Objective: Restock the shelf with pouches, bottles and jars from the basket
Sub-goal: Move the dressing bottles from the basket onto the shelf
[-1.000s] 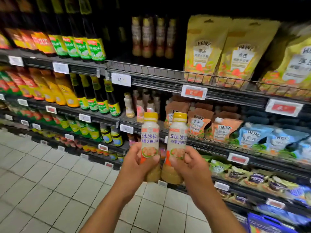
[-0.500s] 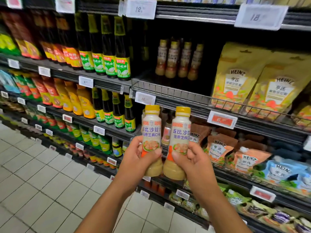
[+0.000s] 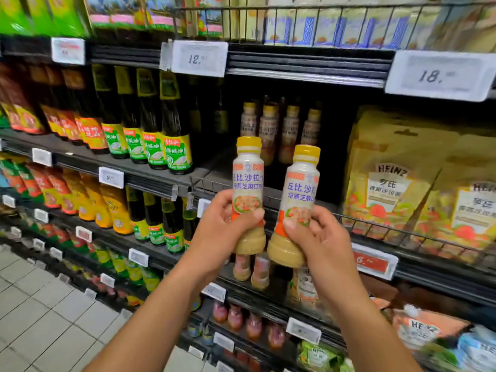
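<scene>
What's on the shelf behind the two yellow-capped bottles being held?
Four similar small yellow-capped bottles stand far back on the dark wire-fronted shelf. The left hand with its white-labelled bottle and the right hand with its matching bottle cover the shelf's front; anything there is hidden.

One wide-angle view from the person's head, facing forward and slightly down, near the shelf, its rows running away toward the left edge, tiled floor in the lower left corner
</scene>
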{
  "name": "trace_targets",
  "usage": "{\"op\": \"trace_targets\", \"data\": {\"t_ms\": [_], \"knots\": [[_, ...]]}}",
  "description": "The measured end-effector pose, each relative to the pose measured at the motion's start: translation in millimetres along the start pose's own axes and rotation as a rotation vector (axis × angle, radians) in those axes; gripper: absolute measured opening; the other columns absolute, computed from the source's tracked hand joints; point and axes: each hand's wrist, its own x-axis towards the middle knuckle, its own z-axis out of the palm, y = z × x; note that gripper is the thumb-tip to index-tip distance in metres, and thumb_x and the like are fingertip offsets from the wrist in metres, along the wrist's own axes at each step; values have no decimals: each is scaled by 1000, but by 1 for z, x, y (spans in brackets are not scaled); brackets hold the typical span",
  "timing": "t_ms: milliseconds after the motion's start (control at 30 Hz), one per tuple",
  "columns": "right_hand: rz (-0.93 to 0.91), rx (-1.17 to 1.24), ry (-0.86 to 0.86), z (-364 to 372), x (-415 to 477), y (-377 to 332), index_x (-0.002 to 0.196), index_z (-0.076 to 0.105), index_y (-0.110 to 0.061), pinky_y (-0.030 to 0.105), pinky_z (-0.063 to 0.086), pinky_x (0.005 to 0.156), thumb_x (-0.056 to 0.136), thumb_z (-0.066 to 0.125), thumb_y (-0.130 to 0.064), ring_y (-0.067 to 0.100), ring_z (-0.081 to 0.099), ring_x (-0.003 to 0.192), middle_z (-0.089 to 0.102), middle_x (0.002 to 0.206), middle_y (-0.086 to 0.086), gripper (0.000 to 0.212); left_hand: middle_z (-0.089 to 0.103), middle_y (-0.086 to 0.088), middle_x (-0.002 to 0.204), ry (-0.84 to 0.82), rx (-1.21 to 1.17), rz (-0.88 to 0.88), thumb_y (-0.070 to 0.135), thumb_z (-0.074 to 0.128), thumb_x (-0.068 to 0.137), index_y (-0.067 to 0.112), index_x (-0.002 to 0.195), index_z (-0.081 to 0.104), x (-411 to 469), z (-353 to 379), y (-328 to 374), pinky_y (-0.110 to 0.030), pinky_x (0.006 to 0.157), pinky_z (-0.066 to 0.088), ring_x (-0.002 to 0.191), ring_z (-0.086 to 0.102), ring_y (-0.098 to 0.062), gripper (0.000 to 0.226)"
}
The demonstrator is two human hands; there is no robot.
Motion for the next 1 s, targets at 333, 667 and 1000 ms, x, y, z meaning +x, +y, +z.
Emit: {"op": "trace_targets", "data": {"t_ms": [333, 667, 1000], "knots": [[-83, -94, 76, -4, 86, -24, 101, 70, -14, 23, 57, 66, 70, 83, -24, 16, 76, 82, 79, 90, 6, 35, 76, 0, 92, -57, 6, 67, 29, 77, 73, 16, 112, 65, 90, 13, 14, -25, 66, 56, 84, 72, -12, 43], [-89, -444, 127, -11, 125, -25, 89, 75, -24, 11, 52, 62, 73, 89, -27, 0, 73, 78, 78, 85, -15, 21, 77, 3, 103, -257, 342, 110, 30, 85, 76, 21, 111, 71, 155, -2, 17, -37, 84, 59, 97, 73, -14, 39], [152, -780, 264, -13, 144, -15, 104, 72, -25, 16, 43, 60, 68, 90, -38, -1, 62, 79, 68, 85, -17, 43, 71, 4, 120, -299, 658, -108, 51, 91, 49, 25, 127, 65, 196, -7, 6, -40, 101, 51, 112, 65, -18, 86]]}}
